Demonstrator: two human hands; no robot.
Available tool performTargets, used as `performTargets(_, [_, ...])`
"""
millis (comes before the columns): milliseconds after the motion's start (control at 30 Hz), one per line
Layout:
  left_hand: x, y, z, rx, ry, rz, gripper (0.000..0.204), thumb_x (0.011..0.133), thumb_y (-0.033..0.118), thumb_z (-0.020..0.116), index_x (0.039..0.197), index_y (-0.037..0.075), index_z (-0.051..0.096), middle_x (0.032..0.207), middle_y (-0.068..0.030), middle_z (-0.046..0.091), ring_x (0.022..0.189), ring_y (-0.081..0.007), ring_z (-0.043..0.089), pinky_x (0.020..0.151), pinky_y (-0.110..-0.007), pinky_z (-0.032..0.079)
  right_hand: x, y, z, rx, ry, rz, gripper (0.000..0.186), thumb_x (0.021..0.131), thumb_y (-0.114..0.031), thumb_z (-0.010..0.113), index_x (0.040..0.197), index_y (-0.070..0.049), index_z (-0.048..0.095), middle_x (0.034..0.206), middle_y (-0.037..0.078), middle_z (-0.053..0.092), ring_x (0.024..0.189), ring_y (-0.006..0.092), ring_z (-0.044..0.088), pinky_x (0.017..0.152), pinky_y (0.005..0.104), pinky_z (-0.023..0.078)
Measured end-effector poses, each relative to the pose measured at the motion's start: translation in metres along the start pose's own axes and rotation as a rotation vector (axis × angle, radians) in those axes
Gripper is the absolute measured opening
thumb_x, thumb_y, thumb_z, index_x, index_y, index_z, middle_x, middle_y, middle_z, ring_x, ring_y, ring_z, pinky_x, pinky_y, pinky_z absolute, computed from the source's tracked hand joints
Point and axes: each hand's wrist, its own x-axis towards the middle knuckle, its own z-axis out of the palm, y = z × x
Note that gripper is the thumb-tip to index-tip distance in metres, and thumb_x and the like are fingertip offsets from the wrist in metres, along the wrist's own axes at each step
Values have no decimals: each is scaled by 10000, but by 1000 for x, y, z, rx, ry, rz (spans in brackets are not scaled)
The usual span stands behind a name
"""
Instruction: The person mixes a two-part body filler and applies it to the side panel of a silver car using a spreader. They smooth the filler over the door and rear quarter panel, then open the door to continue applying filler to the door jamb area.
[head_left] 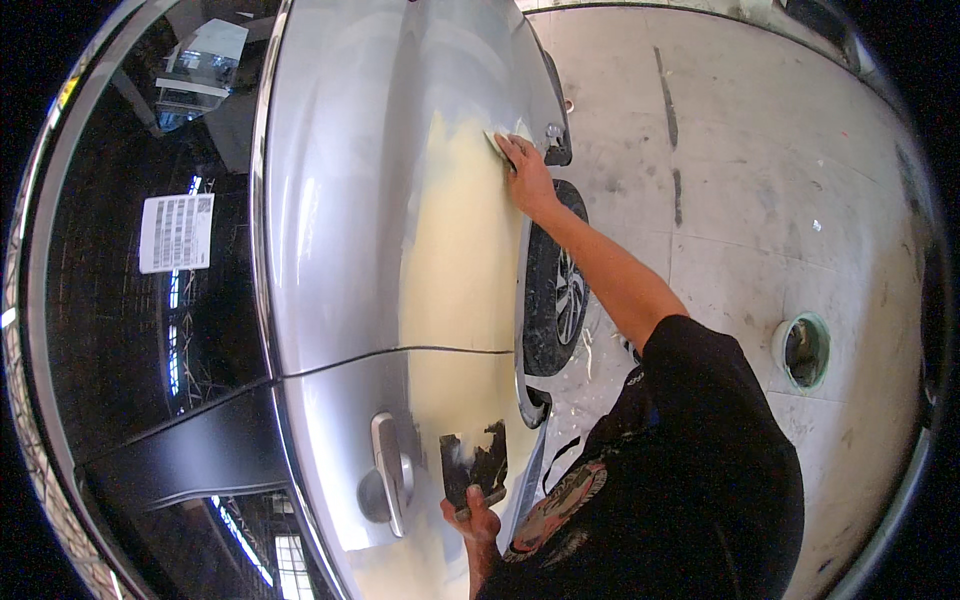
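Note:
My right hand (525, 175) is stretched out along the car's silver side panel (340, 200), its fingers closed on a thin flat putty spreader (492, 143). The blade lies at the far edge of a broad patch of cream-yellow filler (460, 240). My left hand (475, 518) is nearer, below the door handle's level on the panel, gripping a dark, rectangular mixing board (472, 465) with ragged greyish smears on it. Its thumb rests over the board's near edge; the other fingers are partly hidden. The filler crosses the panel seam and continues near the door handle (387, 475).
A dark wheel (560, 290) sits under the panel beside my right arm. On the pale, stained floor (740, 200) stands a round container with a light green rim (802, 350). The dark side window (120, 330) carries a white label (177, 233). Plastic sheeting (590, 370) lies by the wheel.

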Motion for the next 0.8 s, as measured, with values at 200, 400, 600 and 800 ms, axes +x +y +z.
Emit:
performTargets(200, [1,1,1,229,14,103,214,864,162,546,947,-33,562,842,-135,630,675,-198,595,587,-307,479,-50,10,-19,-7,-91,82,628,724,71,506,1305,-166,463,1219,213,484,1126,372,476,952,428,406])
performTargets(400, [22,11,5,242,-73,181,273,864,236,534,845,-28,600,775,-125,637,622,-197,594,555,-310,477,27,-3,-28,27,-241,294,588,770,8,484,1306,-231,456,1081,218,537,1013,380,546,844,458,469])
performTargets(600, [25,20,22,197,-68,31,267,848,224,542,851,-31,617,703,-116,641,585,-189,601,529,-320,471,-6,-30,-34,-135,-347,197,596,781,-21,461,1321,-274,443,1092,223,528,969,395,567,831,454,477])
performTargets(800, [48,23,26,298,-249,154,257,845,219,545,826,-26,620,650,-110,630,554,-195,596,524,-323,470,32,8,-28,112,-214,192,612,734,23,456,1275,-256,511,1070,250,554,939,413,580,800,431,495])
